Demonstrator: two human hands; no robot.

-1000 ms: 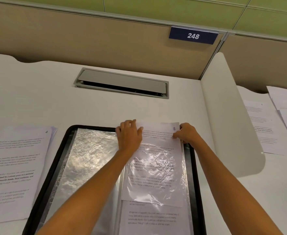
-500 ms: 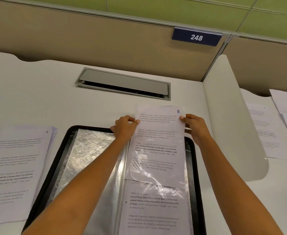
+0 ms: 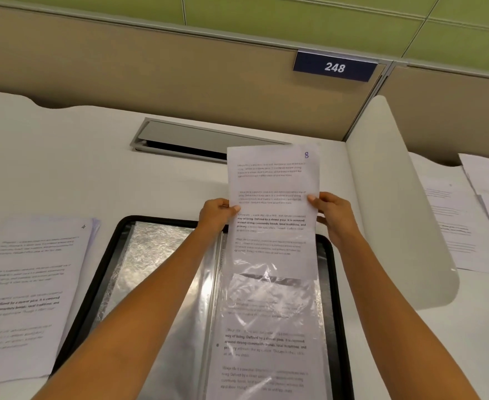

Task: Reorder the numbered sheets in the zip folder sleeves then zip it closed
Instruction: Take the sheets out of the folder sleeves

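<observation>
Sheet 8 [image 3: 273, 197]: lower end inside the clear sleeve [image 3: 272, 298], right half of the open zip folder [image 3: 94, 284] on the counter [image 3: 64, 154]. Side edges pinched in the fingers of left hand [image 3: 215, 215] and right hand [image 3: 334, 212]. Best moved straight, both sides even, so the sleeve mouth doesn't snag. Sheet white, printed; sleeve crinkled, glossy.

The sheet marked 8 [image 3: 272, 197] is sliding farther out of the clear sleeve [image 3: 275, 295] — most of it is showing now. Its top is reaching toward the far edge of the tabletop, over a corner of the grey hatch [image 3: 185, 137]. The left hand [image 3: 215, 216] and the right hand [image 3: 334, 213] are moving up with it — each pinching a side edge now, not the top.
</observation>
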